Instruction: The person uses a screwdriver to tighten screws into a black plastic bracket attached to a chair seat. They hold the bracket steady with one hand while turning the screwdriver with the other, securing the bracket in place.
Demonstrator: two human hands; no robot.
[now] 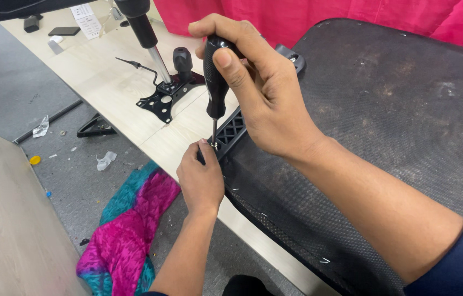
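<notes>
My right hand [253, 93] grips the black handle of a screwdriver [215, 87] held upright, its thin metal tip pointing down at a screw on a black lattice bracket [232, 129]. The bracket sits at the edge of an upturned black chair seat [385, 120] lying on a light wooden table [111, 82]. My left hand [201, 176] reaches up from below, its fingertips pinched at the screw right beside the screwdriver tip. The screw itself is mostly hidden by my fingers.
A black chair tilt mechanism with a gas cylinder [160, 82] and a knob lies on the table behind. A pink and teal cloth [127, 230] lies on the grey floor with paper scraps [105, 160]. A red cloth [319, 16] hangs behind.
</notes>
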